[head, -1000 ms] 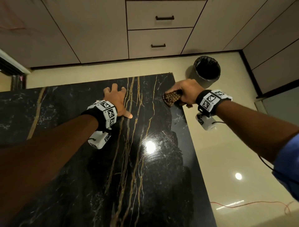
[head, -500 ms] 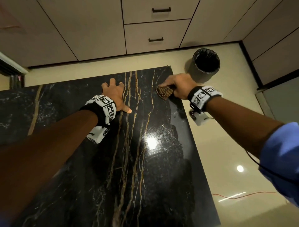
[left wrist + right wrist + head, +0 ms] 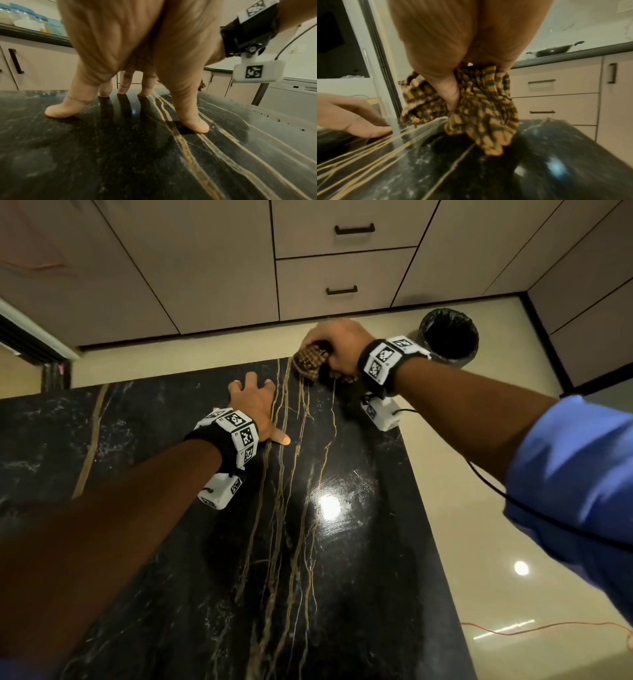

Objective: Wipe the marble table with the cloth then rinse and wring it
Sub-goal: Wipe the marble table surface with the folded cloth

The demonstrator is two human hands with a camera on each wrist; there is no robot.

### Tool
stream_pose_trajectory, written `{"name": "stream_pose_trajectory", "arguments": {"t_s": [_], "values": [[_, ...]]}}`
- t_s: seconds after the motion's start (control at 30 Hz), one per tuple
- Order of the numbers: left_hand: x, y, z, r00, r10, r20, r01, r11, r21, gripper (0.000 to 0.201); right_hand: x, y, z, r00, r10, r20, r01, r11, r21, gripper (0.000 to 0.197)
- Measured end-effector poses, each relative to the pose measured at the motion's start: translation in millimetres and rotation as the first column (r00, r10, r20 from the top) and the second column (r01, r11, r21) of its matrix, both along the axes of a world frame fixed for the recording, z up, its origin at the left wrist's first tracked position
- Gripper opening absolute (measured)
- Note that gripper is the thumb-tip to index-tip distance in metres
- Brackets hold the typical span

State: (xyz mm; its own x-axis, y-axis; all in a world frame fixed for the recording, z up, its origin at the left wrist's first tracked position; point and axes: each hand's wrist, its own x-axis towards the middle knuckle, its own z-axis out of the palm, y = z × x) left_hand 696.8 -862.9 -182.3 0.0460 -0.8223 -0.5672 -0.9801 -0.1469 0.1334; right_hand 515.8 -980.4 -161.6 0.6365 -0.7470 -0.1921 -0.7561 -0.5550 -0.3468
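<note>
The black marble table with gold veins fills the lower half of the head view. My right hand grips a bunched brown-and-tan checked cloth at the table's far edge. In the right wrist view the cloth hangs from my fist with its lower folds on the marble. My left hand rests on the table with fingers spread, a little nearer and to the left of the cloth. The left wrist view has its fingertips pressed on the marble.
A black-lined bin stands on the floor past the table's far right corner. Cabinet drawers line the far wall. Dark crumbs lie along the table's right edge. A red cable crosses the floor at right.
My right hand has slid the cloth away from me and leftward along the far end of the table, up to its far edge. My left hand stays planted on the marble.
</note>
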Motion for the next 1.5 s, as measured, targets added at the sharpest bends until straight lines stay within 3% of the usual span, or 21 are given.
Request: {"name": "stream_pose_trajectory", "arguments": {"t_s": [0.13, 0.3, 0.4, 0.5, 0.6, 0.73, 0.87, 1.03, 1.27, 1.4, 1.5], "values": [[0.1, 0.4, -1.6, 1.0, 0.006, 0.004, -0.006, 1.0, 0.0, 0.12, 7.5, 16.4, -3.0, 0.967, 0.229, -0.112, -0.228, 0.973, 0.024, 0.043], [0.3, 1.4, -2.0, 1.0, 0.007, -0.015, -0.007, 1.0, 0.0, 0.119, -60.4, 61.8, -10.4, 0.974, 0.222, -0.05, -0.218, 0.974, 0.065, 0.041], [0.9, 2.4, -0.9, 1.0, 0.014, -0.028, -0.014, 1.0, -0.005, 0.119, -98.3, 78.0, -4.7, 0.955, 0.264, -0.134, -0.247, 0.96, 0.136, 0.047], [1.2, 2.0, 1.2, 1.0, 0.006, -0.029, -0.007, 1.0, -0.005, 0.119, -106.3, 77.9, 7.5, 0.885, 0.356, -0.3, -0.315, 0.932, 0.177, 0.054], [1.6, 3.9, 1.8, 0.999, 0.01, -0.04, -0.01, 1.0, -0.012, 0.117, -95.9, 54.3, 11.0, 0.913, 0.245, -0.327, -0.234, 0.969, 0.072, 0.048], [2.7, 7.2, 0.1, 0.997, 0.036, -0.062, -0.038, 0.999, -0.026, 0.115, -76.2, 14.8, -4.2, 0.994, -0.071, -0.083, 0.065, 0.995, -0.071, 0.045], [2.6, 7.3, -0.3, 0.996, 0.045, -0.071, -0.047, 0.998, -0.03, 0.113, -71.2, 9.3, -23.1, 0.983, -0.18, -0.015, 0.179, 0.981, -0.08, 0.044], [1.4, 8.2, -0.3, 0.997, 0.043, -0.07, -0.045, 0.998, -0.039, 0.116, -103.4, 49.7, -19.1, 0.971, -0.235, -0.035, 0.236, 0.972, 0.023, 0.041], [2.7, 10.9, 3.0, 0.993, 0.058, -0.103, -0.065, 0.996, -0.065, 0.113, -148.9, 168.3, -7.3, 0.999, -0.009, -0.04, 0.015, 0.987, 0.163, 0.047], [-2.5, 24.1, 6.4, 0.994, 0.067, -0.089, -0.079, 0.988, -0.135, 0.101, -148.9, 162.1, -9.6, 0.999, -0.032, -0.003, 0.032, 0.993, 0.113, 0.045], [-17.9, 48.0, 8.9, 1.0, -0.01, -0.002, 0.01, 0.97, -0.244, 0.081, -130.1, 124.8, -9.3, 0.993, -0.106, 0.055, 0.106, 0.994, 0.004, 0.039]]}}
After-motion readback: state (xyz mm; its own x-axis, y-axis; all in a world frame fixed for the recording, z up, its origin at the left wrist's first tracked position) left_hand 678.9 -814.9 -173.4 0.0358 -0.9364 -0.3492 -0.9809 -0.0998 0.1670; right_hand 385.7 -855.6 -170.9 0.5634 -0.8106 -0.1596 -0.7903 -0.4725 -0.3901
